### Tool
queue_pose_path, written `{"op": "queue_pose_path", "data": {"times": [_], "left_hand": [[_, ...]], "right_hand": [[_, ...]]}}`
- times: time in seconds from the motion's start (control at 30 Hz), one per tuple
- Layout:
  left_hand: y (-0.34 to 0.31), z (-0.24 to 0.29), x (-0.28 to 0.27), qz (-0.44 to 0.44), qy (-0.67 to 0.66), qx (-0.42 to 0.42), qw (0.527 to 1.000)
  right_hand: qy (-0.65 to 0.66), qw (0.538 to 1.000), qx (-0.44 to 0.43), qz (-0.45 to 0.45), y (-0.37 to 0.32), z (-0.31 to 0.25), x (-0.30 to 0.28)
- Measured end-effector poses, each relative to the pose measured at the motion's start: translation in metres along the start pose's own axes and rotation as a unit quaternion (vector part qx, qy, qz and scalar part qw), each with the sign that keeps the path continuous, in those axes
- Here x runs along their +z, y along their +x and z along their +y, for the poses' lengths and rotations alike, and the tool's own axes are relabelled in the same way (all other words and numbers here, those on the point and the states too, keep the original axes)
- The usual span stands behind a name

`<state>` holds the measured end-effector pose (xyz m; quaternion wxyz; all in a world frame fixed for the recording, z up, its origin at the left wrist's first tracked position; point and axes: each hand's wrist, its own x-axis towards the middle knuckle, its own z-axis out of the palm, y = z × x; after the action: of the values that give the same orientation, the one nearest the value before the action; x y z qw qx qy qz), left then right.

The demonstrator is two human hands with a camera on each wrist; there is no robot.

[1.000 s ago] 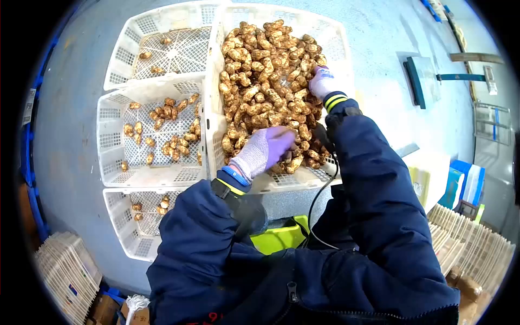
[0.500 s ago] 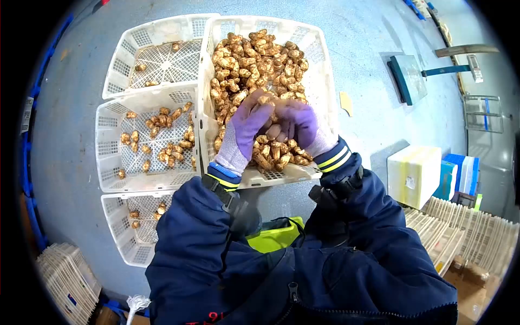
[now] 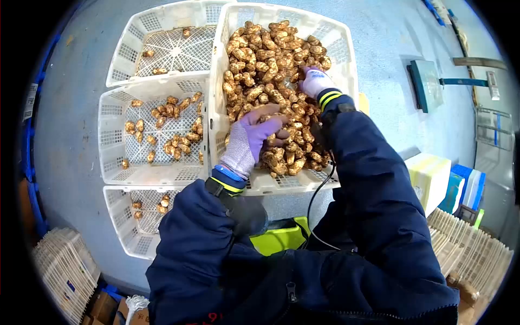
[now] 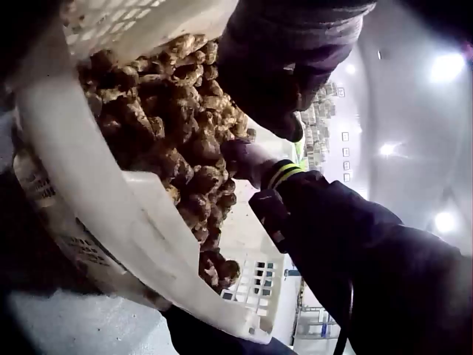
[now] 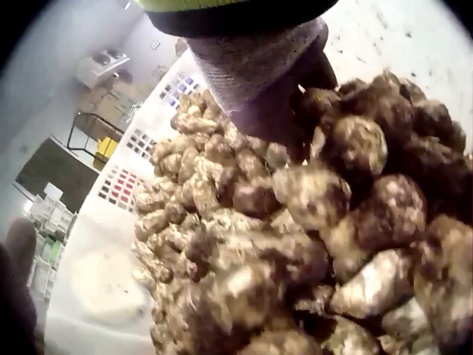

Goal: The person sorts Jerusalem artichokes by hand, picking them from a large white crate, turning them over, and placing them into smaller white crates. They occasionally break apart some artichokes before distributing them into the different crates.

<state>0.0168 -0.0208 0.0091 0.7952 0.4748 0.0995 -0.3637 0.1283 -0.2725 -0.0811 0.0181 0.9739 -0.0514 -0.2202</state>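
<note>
Left hand (image 3: 253, 132): over the pile by the big crate's near-left corner, fingers spread and loosely bent; can't tell if it's gripping a tuber. Right hand (image 3: 318, 84): in at the pile's right side, fingertips buried, so grip can't be told.

Tubers (image 3: 271, 70) heaped in big crate (image 3: 341, 67), near edge to far edge, barer at far-right corner. Risks, my read: pulling from the side could slump the heap; pieces at the near edge could roll over the rim; cable (image 3: 310, 208) off the right sleeve could snag there.

Orientation: heap's long axis runs near-far; single tubers point every way. Middle crate (image 3: 112, 143), against big crate's left edge: scattered ones, mixed axes.
</note>
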Motion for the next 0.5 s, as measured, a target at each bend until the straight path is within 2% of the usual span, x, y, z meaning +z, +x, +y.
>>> {"op": "queue_pose_path", "data": {"times": [0.03,0.1,0.13,0.17,0.23,0.3,0.37,0.4,0.43,0.5], "left_hand": [[0.006,-0.01,-0.004,-0.013,-0.029,-0.007,0.999],[0.006,-0.011,-0.002,-0.008,-0.048,0.004,0.999],[0.007,-0.012,-0.003,0.0,-0.053,0.015,0.998],[0.007,-0.011,-0.006,0.007,-0.058,0.027,0.998],[0.005,-0.01,-0.007,0.026,-0.032,0.068,0.997],[0.002,-0.009,-0.013,0.076,-0.005,0.082,0.994],[0.002,-0.011,-0.015,0.145,-0.044,0.073,0.986],[0.003,-0.009,-0.017,0.182,-0.062,0.072,0.979],[0.003,-0.008,-0.017,0.178,-0.051,0.079,0.979],[0.0,-0.007,-0.016,0.173,-0.03,0.091,0.98]], "right_hand": [[-0.011,0.996,0.019,0.087,-0.01,-0.013,0.012],[-0.044,0.997,0.035,-0.044,-0.017,-0.025,-0.011],[-0.023,0.998,0.034,-0.055,-0.012,-0.018,-0.008],[0.022,0.999,0.024,-0.012,-0.02,-0.013,-0.011],[0.072,0.995,-0.021,-0.062,-0.032,-0.002,-0.021],[-0.086,0.974,-0.159,-0.134,-0.031,0.001,-0.036],[0.119,0.976,-0.12,-0.137,-0.051,-0.017,-0.071],[0.146,0.98,-0.123,-0.052,-0.048,-0.028,-0.067],[0.198,0.968,-0.153,0.025,-0.034,-0.033,-0.049],[0.207,0.971,-0.12,0.002,-0.017,-0.059,-0.033]]}}
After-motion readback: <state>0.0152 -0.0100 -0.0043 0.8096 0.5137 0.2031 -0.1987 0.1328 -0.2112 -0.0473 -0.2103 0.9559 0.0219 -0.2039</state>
